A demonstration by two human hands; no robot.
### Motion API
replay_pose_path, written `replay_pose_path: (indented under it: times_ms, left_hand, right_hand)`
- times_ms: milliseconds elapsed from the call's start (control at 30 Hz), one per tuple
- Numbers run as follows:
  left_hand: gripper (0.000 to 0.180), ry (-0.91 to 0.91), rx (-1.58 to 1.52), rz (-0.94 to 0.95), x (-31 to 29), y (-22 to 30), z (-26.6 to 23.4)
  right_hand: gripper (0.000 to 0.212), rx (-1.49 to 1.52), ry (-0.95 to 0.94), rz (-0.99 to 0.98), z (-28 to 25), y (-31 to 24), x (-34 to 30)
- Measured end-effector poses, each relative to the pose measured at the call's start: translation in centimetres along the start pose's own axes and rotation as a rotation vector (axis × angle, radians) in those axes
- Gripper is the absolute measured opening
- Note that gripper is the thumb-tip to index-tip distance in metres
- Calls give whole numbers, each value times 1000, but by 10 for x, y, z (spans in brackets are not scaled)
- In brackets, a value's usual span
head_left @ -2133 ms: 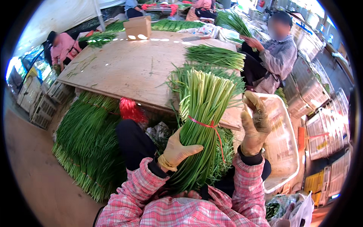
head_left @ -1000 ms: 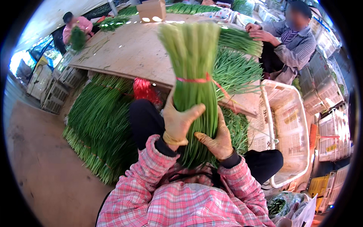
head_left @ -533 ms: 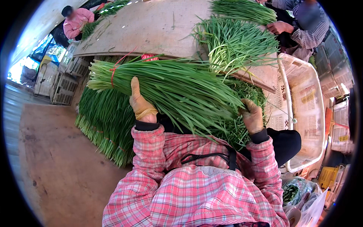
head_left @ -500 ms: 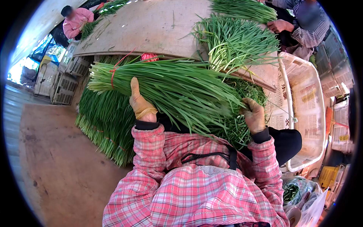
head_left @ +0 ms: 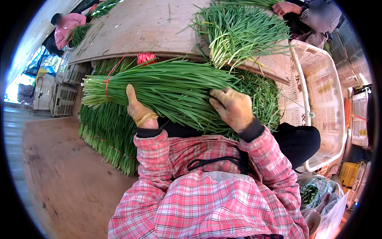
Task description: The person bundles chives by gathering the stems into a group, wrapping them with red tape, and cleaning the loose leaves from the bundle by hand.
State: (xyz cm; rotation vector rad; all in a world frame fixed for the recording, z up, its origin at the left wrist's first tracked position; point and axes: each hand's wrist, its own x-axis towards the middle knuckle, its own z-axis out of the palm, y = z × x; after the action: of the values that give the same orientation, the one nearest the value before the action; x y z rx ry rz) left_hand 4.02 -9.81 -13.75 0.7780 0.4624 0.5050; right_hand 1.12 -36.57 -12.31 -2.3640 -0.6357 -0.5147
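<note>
A thick bundle of garlic chives point(head_left: 171, 81) lies across in front of me, pale stem ends to the left, green leaves to the right. Close to the stem ends a red tie point(head_left: 107, 88) circles it. My left hand point(head_left: 140, 110), in a tan glove, grips the bundle from below, its thumb up against the near side. Over the leafy half is my gloved right hand point(head_left: 234, 109), thumb and forefinger apart and touching the leaves; its other fingers are partly hidden. Loose leaves point(head_left: 264, 101) are heaped beyond the right hand.
Tied chive bundles point(head_left: 105, 137) are stacked at left, under the edge of a wooden table point(head_left: 139, 30). More chives point(head_left: 242, 32) lie on that table near a red ball of twine point(head_left: 146, 58). A white crate point(head_left: 324, 99) stands at right. Two other people work at the table's far sides.
My right hand has come left from the leaf tips onto the middle of the leafy part. The bundle and my left hand have shifted slightly left in view.
</note>
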Motion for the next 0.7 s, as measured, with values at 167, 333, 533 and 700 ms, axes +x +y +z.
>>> replay_pose_path:
  times_ms: [167,333,533,700]
  left_hand:
    - [49,10,3,45,1,0,-3]
    - [50,-21,36,26,4,0,-11]
    - [52,-53,11,-6,-2,1,-8]
    - [50,-44,69,76,-1,-1,-7]
  right_hand:
    - [12,245,92,121,16,-2,0]
    - [13,310,-65,311,-11,12,-17]
    - [11,238,-252,256,-53,14,-11]
    - [9,182,101,36,-18,0,40]
